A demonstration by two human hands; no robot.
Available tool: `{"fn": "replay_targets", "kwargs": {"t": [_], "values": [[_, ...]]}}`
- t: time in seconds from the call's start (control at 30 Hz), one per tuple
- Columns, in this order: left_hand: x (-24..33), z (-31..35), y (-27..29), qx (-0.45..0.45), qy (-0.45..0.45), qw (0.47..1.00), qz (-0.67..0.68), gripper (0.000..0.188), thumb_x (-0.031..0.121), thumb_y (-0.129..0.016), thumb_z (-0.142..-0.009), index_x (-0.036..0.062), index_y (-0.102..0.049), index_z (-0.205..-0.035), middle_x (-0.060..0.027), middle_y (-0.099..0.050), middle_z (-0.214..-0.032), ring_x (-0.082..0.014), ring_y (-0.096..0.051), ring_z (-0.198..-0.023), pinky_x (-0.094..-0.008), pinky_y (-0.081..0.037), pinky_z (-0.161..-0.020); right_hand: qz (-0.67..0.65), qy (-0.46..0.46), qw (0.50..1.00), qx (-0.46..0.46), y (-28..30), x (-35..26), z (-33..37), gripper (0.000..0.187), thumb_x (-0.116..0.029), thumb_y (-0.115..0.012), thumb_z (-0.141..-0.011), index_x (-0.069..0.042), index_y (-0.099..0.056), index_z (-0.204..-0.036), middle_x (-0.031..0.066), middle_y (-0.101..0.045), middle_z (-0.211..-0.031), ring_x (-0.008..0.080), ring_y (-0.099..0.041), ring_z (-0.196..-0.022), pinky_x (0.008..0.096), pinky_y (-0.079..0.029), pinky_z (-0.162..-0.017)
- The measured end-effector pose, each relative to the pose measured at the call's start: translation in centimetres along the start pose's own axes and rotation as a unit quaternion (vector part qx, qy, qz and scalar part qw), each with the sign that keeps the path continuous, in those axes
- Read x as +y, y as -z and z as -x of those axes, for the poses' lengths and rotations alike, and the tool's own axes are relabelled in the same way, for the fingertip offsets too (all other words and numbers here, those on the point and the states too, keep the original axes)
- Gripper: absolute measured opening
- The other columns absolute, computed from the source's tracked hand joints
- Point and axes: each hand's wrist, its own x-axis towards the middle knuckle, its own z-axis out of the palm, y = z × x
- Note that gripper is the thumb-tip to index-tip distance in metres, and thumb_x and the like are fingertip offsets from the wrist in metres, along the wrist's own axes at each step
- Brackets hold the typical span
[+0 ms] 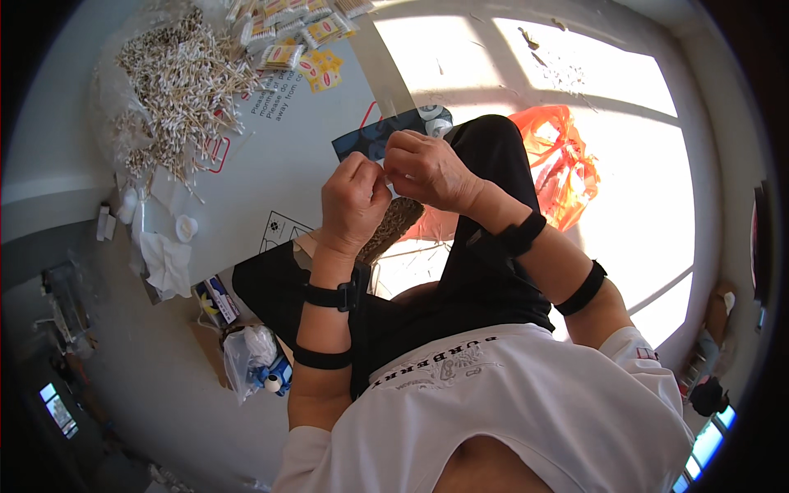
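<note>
From my remote post I note the left hand [353, 205] and right hand [431, 168] pinched narrow, almost meeting — right of the grey board [279, 168]; anything gripped I cannot tell; a dark blue sheet [362, 142] lies just beyond, at the board's right edge; heaped cotton swabs [177, 82] — loose — cover its far left.

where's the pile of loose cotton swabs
In the head view, the loose cotton swabs are heaped at the upper left on the grey tabletop, just left of the small yellow-printed packs.
</note>
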Motion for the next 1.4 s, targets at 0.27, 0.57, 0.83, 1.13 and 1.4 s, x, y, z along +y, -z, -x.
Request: {"fn": "replay_targets", "kwargs": {"t": [0.27, 0.57, 0.83, 1.13, 1.4], "values": [[0.1, 1.0, 0.5, 0.018, -0.02, 0.999, -0.037, 0.016, -0.011, -0.062, -0.067, 0.0015, -0.053, -0.073, -0.0079, -0.052, -0.072, -0.0223, -0.055, -0.056, -0.0307, -0.044, -0.05, -0.028, -0.006, 0.999, 0.027, 0.7, 0.2, 1.1, 0.015, 0.002, -0.065, -0.065, -0.002, -0.054, -0.075, 0.0095, -0.052, -0.083, 0.0297, -0.057, -0.076, 0.0368, -0.049, -0.065], [0.4, -0.1, 2.6, 0.064, -0.107, 0.982, -0.14, 0.019, -0.007, -0.065, -0.066, 0.0028, -0.052, -0.075, -0.0081, -0.049, -0.075, -0.0255, -0.055, -0.066, -0.0349, -0.047, -0.053, 0.052, 0.071, 0.993, 0.073, 1.0, -0.2, -0.1, 0.018, 0.001, -0.066, -0.063, -0.004, -0.054, -0.075, 0.0086, -0.052, -0.083, 0.0259, -0.058, -0.074, 0.0355, -0.05, -0.062], [-1.4, 4.7, 0.7, -0.094, -0.037, 0.986, -0.136, 0.03, -0.002, -0.068, -0.068, 0.0021, -0.06, -0.096, -0.0101, -0.056, -0.097, -0.0287, -0.059, -0.088, -0.0396, -0.051, -0.075, 0.142, 0.042, 0.987, -0.056, -2.6, 1.5, 4.3, 0.017, -0.015, -0.068, -0.065, -0.009, -0.054, -0.072, 0.0071, -0.05, -0.081, 0.0253, -0.059, -0.074, 0.0376, -0.05, -0.062], [-0.7, 5.1, -0.5, -0.211, 0.014, 0.955, -0.207, 0.074, 0.037, -0.065, -0.085, 0.0025, -0.035, -0.144, -0.0147, -0.028, -0.154, -0.0268, -0.022, -0.145, -0.0444, -0.017, -0.118, 0.098, 0.031, 0.994, -0.039, -2.9, 1.9, 4.6, 0.021, -0.008, -0.068, -0.063, -0.007, -0.048, -0.069, 0.0077, -0.049, -0.078, 0.0262, -0.057, -0.069, 0.0371, -0.049, -0.059], [-0.7, 4.9, -0.4, -0.227, 0.02, 0.949, -0.219, 0.072, 0.031, -0.064, -0.086, 0.0038, -0.034, -0.145, -0.0136, -0.026, -0.155, -0.0261, -0.022, -0.145, -0.0454, -0.016, -0.117, 0.063, 0.017, 0.997, -0.044, -2.6, 1.7, 4.4, 0.018, -0.005, -0.066, -0.066, -0.004, -0.05, -0.072, 0.0095, -0.05, -0.077, 0.0287, -0.057, -0.066, 0.0382, -0.05, -0.058]]}}
